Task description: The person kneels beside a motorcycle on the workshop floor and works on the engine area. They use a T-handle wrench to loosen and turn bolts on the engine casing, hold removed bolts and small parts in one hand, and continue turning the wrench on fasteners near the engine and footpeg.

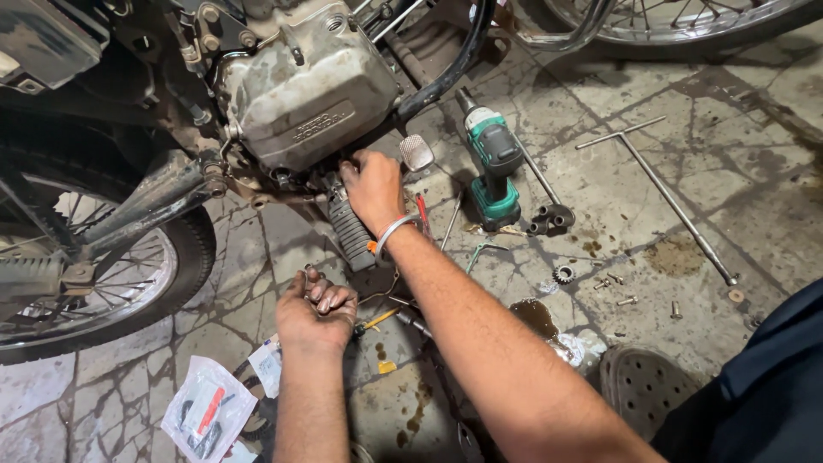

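My right hand [372,187], with a metal bangle on the wrist, reaches under the grey engine cover [309,94] of a motorcycle, fingers curled against its lower edge beside the ribbed rubber footrest [350,230]. What the fingers grip is hidden. My left hand [314,312] hovers lower over the floor, fingers closed around a small metal part. A yellow-handled tool [375,321] lies just right of that hand.
A green cordless impact driver [491,168] lies on the tiled floor. A long T-handle wrench [665,197], a small gear [563,274], loose bolts [615,281] and an oil puddle [537,317] are right. Plastic parts packets [208,409] lie lower left. Rear wheel [103,266] is at left.
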